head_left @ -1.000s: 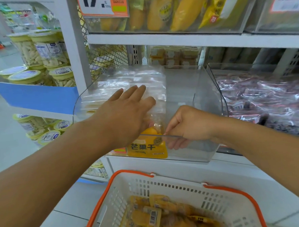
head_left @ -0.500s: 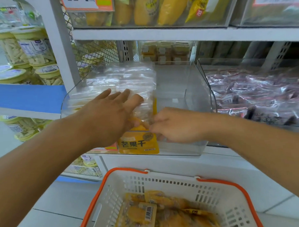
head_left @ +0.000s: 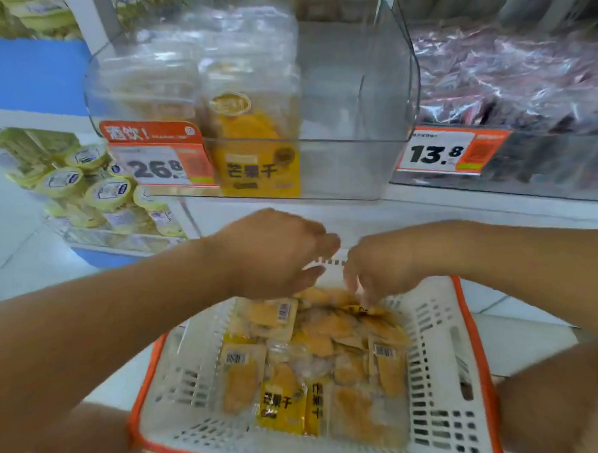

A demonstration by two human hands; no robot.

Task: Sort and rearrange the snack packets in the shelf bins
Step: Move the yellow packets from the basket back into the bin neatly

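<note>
Clear bin [head_left: 353, 87]: on the shelf edge; dried-mango packets [head_left: 251, 101] stacked at its left side.
Left hand [head_left: 274, 251]: fingers loosely extended, over basket's far edge.
Right hand [head_left: 378, 264]: fingers curled down onto a packet; grip unclear.
Basket [head_left: 440, 357]: white, orange-rimmed; loose mango packets [head_left: 317, 355] inside.

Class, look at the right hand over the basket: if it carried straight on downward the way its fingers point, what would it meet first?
Most likely the yellow mango packets heaped in the white basket. The right hand hangs fingers-down just above them; blur hides whether it already touches.
</note>
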